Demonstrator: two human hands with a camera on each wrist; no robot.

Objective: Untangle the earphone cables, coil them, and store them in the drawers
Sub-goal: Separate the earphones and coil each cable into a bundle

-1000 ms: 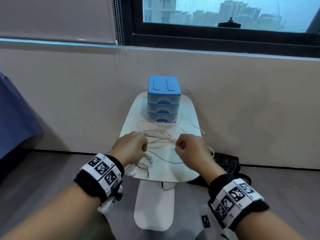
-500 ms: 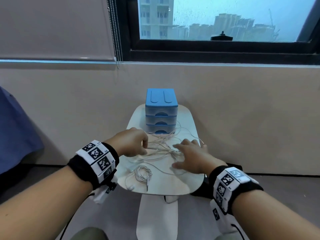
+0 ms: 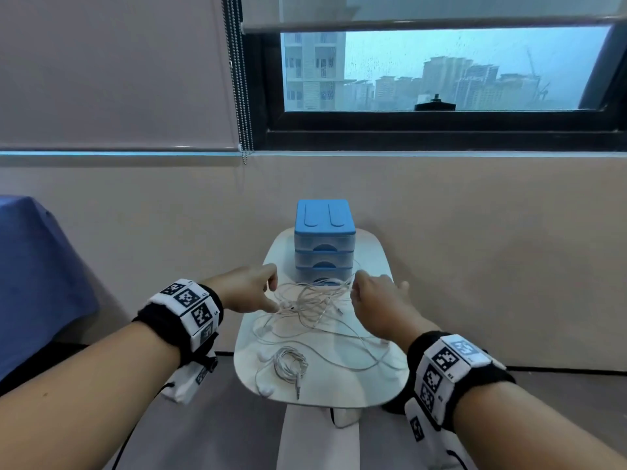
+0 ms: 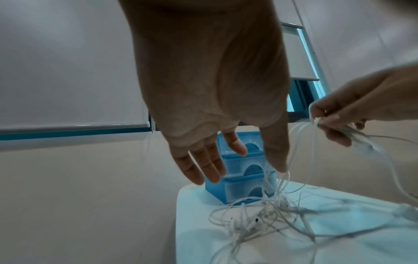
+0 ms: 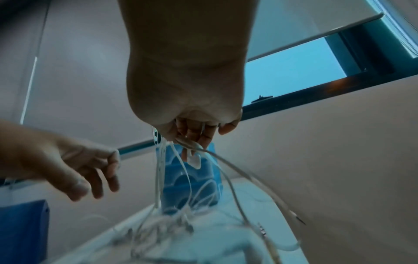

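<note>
A tangle of white earphone cables hangs above the small white table, in front of the blue drawer unit, whose three drawers are closed. My right hand pinches a bunch of the cables and lifts them off the table. My left hand hovers at the tangle's left side with straight, spread fingers, holding nothing; a strand brushes its thumb. One coiled earphone lies near the table's front edge.
The table stands against a beige wall under a window. A blue cloth-covered surface is at the left. A bead chain hangs from the blind. Grey floor lies around the table's base.
My right hand has closed on a bunch of cables and raised it from the table. My left hand has let go and opened. The view has tilted upward.
</note>
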